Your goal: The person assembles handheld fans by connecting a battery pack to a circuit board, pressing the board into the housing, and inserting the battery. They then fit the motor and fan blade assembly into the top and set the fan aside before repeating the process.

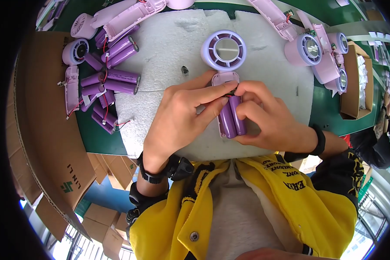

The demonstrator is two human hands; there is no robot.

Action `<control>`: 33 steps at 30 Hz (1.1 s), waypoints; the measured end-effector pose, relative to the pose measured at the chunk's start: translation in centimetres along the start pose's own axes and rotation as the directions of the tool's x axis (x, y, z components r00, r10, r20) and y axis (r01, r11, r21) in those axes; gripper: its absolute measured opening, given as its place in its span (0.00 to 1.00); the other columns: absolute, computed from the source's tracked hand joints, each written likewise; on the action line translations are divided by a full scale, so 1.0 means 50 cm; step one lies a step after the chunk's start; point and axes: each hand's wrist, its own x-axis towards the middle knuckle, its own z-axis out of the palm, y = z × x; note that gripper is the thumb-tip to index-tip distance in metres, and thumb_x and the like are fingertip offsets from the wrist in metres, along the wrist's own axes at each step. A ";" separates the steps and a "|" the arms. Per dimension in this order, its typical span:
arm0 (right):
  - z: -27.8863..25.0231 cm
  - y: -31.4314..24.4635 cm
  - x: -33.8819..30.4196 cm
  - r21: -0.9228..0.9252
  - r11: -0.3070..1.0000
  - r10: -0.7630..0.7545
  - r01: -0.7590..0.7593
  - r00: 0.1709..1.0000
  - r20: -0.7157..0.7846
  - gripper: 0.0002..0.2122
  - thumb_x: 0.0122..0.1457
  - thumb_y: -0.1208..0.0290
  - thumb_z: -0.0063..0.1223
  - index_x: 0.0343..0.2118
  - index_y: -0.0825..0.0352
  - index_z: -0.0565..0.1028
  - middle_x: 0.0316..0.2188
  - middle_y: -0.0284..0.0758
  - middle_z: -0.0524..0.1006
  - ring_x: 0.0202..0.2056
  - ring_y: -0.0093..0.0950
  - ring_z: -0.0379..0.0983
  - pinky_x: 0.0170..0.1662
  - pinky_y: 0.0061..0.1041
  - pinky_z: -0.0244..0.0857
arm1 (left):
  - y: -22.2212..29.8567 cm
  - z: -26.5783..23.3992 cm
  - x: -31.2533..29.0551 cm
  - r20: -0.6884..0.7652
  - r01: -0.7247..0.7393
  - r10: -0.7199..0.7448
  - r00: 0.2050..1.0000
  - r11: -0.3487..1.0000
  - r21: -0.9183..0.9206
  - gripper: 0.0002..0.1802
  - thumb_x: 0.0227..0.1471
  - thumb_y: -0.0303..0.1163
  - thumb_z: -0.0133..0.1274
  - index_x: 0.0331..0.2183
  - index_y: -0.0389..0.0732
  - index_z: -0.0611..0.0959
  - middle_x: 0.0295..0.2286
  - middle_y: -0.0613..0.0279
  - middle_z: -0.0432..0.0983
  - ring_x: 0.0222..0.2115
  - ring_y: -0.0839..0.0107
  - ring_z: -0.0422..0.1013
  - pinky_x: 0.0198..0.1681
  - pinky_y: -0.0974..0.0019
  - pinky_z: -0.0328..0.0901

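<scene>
In front of me a lilac handheld fan (208, 51) lies on a foam pad, its round head away from me and its handle shell uncovered. Two purple cylindrical batteries (232, 117) rest side by side in the handle. My left hand (184, 108) is closed, with thumb and index finger pinching at a small dark part, perhaps a circuit board, above the batteries. From the other side, my right hand (268, 115) curls round the handle, its fingertips meeting the same spot. The fingers partly hide that part.
The white foam pad (160, 56) covers the green table (95, 141). Wired purple battery pairs (121, 81) lie in a heap at the left, beside a cardboard box (47, 108). More lilac fans (305, 50) stand at the right, near a small carton (355, 104). Another person (372, 147) is at the far right.
</scene>
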 end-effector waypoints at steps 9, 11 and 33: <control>-0.001 0.021 0.009 0.087 0.996 -0.025 0.020 0.999 0.047 0.23 0.38 0.75 0.73 0.32 0.65 0.67 0.46 0.40 0.62 0.34 0.32 0.70 0.35 0.28 0.69 | 0.007 -0.005 0.005 0.052 0.044 -0.040 0.998 0.996 -0.076 0.27 0.39 0.18 0.66 0.46 0.40 0.83 0.50 0.41 0.74 0.39 0.60 0.80 0.41 0.66 0.74; 0.004 0.007 0.006 0.085 0.996 0.020 -0.022 0.999 0.029 0.22 0.39 0.75 0.74 0.32 0.65 0.67 0.46 0.40 0.61 0.34 0.32 0.70 0.36 0.28 0.68 | 0.006 -0.004 0.005 0.071 0.063 -0.056 0.996 0.992 -0.110 0.29 0.37 0.18 0.67 0.47 0.40 0.83 0.50 0.41 0.74 0.38 0.61 0.80 0.41 0.66 0.74; -0.017 0.029 -0.005 0.159 0.981 0.094 -0.110 0.990 0.107 0.21 0.38 0.70 0.76 0.32 0.64 0.71 0.43 0.35 0.65 0.41 0.30 0.68 0.43 0.28 0.67 | -0.006 0.008 0.008 0.091 0.146 -0.130 0.987 0.968 -0.202 0.36 0.34 0.17 0.69 0.50 0.43 0.82 0.54 0.44 0.70 0.38 0.73 0.76 0.43 0.69 0.73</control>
